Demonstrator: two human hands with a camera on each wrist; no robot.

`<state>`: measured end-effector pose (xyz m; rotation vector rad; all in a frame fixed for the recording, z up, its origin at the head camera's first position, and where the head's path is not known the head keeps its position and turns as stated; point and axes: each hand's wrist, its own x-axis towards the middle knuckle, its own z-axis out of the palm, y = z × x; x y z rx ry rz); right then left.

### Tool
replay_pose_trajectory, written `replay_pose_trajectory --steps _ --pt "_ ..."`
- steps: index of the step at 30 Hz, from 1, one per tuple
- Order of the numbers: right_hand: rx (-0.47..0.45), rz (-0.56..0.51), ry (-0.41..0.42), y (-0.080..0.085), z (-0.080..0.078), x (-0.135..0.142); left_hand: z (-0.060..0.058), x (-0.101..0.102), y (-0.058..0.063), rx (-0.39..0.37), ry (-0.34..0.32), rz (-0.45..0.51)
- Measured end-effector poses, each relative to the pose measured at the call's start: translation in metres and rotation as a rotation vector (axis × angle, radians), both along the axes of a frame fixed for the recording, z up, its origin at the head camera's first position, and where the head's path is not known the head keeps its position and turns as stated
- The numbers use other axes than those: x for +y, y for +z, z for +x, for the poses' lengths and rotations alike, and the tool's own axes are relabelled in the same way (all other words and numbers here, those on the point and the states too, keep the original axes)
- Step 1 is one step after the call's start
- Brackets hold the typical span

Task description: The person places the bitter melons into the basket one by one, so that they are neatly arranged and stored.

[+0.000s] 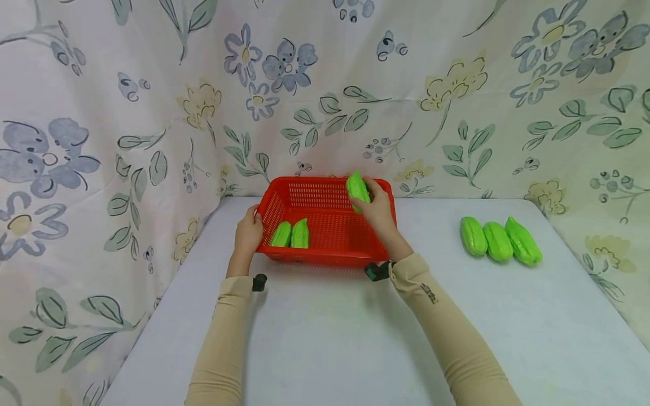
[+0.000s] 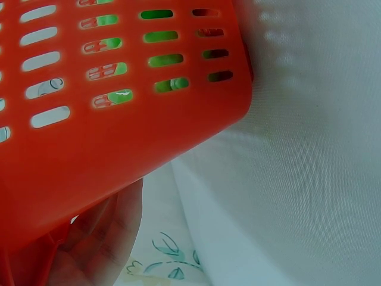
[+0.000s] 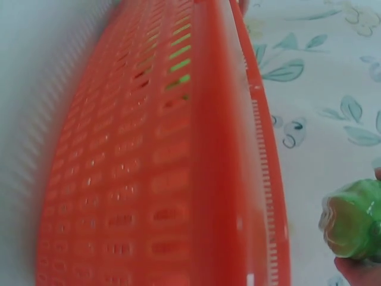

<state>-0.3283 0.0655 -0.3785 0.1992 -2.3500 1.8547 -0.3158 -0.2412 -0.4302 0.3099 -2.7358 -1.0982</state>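
A red plastic basket (image 1: 325,256) with slotted walls stands on the table. My left hand (image 1: 248,231) grips its left rim; in the left wrist view, fingers (image 2: 113,238) show beyond the red rim. Above the basket's right part, my right hand (image 1: 377,210) holds a bright green ridged fruit (image 1: 358,189), shaped like a starfruit. The fruit's lobed end (image 3: 351,229) shows at the edge of the right wrist view. Inside the basket, at the left, lie two similar green fruits, one (image 1: 281,234) beside the other (image 1: 300,233).
Three more green fruits lie side by side on the white table (image 1: 325,338) to the right: a left one (image 1: 473,236), a middle one (image 1: 497,241) and a right one (image 1: 523,241). A flower-patterned curtain (image 1: 325,129) hangs behind the table and along its sides.
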Motion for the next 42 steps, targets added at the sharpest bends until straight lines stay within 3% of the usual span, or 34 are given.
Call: replay_pose_trajectory --steps 29,42 --pt "-0.078 -0.003 0.095 -0.013 0.002 -0.054 -0.001 0.001 0.001 -0.012 -0.002 0.012" --pt "-0.166 -0.02 0.113 -0.02 0.005 -0.07 0.0 0.001 0.003 -0.022 -0.001 0.017"
